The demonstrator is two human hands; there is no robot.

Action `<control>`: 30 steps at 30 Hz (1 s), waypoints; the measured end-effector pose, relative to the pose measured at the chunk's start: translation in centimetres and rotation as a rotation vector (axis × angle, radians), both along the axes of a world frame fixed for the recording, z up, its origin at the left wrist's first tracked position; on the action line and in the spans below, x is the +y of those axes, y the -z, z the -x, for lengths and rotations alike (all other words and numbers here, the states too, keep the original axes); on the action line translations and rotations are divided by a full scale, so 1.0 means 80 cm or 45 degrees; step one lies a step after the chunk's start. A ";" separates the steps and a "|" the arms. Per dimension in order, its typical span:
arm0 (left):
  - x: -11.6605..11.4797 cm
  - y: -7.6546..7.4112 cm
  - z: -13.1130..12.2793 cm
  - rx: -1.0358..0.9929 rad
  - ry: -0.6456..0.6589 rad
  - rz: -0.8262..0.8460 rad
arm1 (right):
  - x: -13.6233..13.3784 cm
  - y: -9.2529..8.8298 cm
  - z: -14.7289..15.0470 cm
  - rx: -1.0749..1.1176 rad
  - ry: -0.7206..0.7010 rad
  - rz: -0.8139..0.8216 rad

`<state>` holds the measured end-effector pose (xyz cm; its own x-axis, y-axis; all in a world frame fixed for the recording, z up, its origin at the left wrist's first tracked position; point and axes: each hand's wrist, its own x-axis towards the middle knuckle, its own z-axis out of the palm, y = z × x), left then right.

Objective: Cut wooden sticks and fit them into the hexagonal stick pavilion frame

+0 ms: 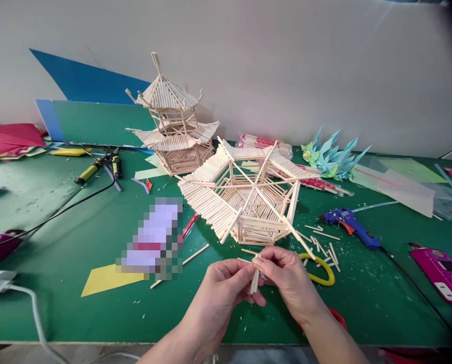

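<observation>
My left hand (226, 285) and my right hand (286, 278) meet low in the middle of the view, closed together on a few short wooden sticks (255, 283). The fingertips of both pinch the top of the little bundle. Just beyond them stands a hexagonal stick pavilion (254, 202), its roof covered on the left and back, with bare beams crossing at the centre. Behind my right hand lie scissors with a yellow handle (326, 275), partly hidden. Loose cut sticks (320, 247) are scattered to the right of the pavilion.
A finished-looking tiered stick pagoda (173, 121) stands at the back. On the right are a blue glue gun (351, 227), a magenta power strip (440, 275) and folded-paper turquoise leaves (334, 156). Pliers (100, 167), a blurred-out rectangle (153, 235) and yellow paper (104, 278) lie left.
</observation>
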<state>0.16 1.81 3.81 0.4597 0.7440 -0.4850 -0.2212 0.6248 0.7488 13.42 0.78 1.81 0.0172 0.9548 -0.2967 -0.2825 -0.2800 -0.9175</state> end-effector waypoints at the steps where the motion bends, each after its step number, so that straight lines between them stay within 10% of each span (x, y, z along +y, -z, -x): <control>1: 0.000 0.000 0.000 -0.022 0.010 0.021 | 0.000 0.002 0.001 0.022 -0.003 0.018; 19: -0.004 0.020 -0.001 0.211 -0.004 -0.111 | -0.005 0.007 0.001 -0.171 0.019 -0.033; 30: 0.003 0.055 0.028 0.394 0.569 -0.827 | -0.039 0.016 -0.030 -1.585 -0.686 -0.721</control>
<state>-2.10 2.07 -0.56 0.6936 0.6985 -0.1761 0.2183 0.0291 0.9754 15.80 -2.33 0.54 -0.4121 0.9097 0.0502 0.7748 0.3789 -0.5060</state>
